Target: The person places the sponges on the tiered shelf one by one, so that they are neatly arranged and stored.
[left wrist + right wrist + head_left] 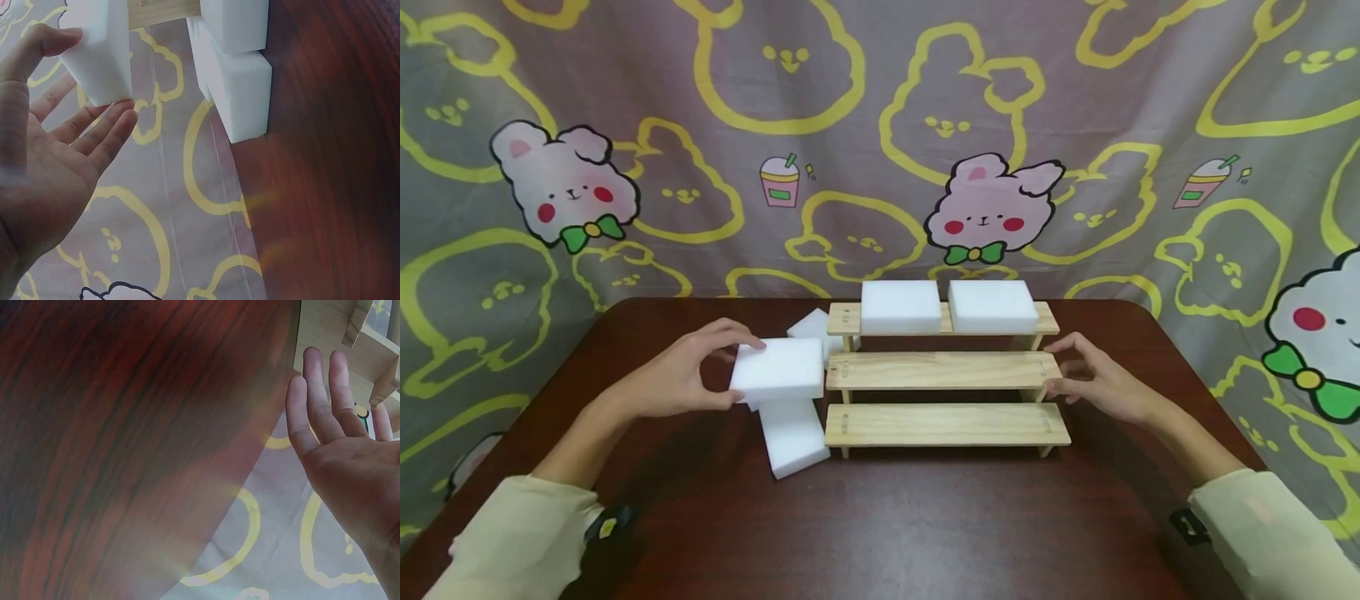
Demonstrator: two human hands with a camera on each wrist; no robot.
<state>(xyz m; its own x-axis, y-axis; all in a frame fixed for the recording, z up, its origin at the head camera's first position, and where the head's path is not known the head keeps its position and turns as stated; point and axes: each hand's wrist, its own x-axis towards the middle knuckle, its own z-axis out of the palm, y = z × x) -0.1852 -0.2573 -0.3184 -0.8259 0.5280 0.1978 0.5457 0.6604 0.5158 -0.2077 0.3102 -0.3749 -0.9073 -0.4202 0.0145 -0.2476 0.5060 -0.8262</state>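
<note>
Closest to me are two pale cloth sleeves, the left sleeve (520,537) and the right sleeve (1270,525), reaching over a dark reddish-brown table (910,525) with a streaky wood grain and a soft sheen. The left hand (681,375) holds a white foam block (778,367), thumb on one side and fingers on the other; the block is a flat, crisp-edged slab, held just beside the left end of a wooden rack (936,371). Partly below it, a front block (793,442) of the same smooth foam lies slantwise on the table, and a rear block (812,325) sits behind, angled near the rack's back corner.

The rack is pale, straight-grained wood, three long narrow planks rising like stairs on short legs. Its top plank carries two more slabs side by side, a left slab (900,306) and a right slab (994,306), with a narrow gap between them. At the rack's right end the right hand (1101,383) is spread and holds nothing; I cannot tell whether its fingertips touch the wood. A grey cloth (850,100) with thick yellow outlines hangs behind in gentle folds.
</note>
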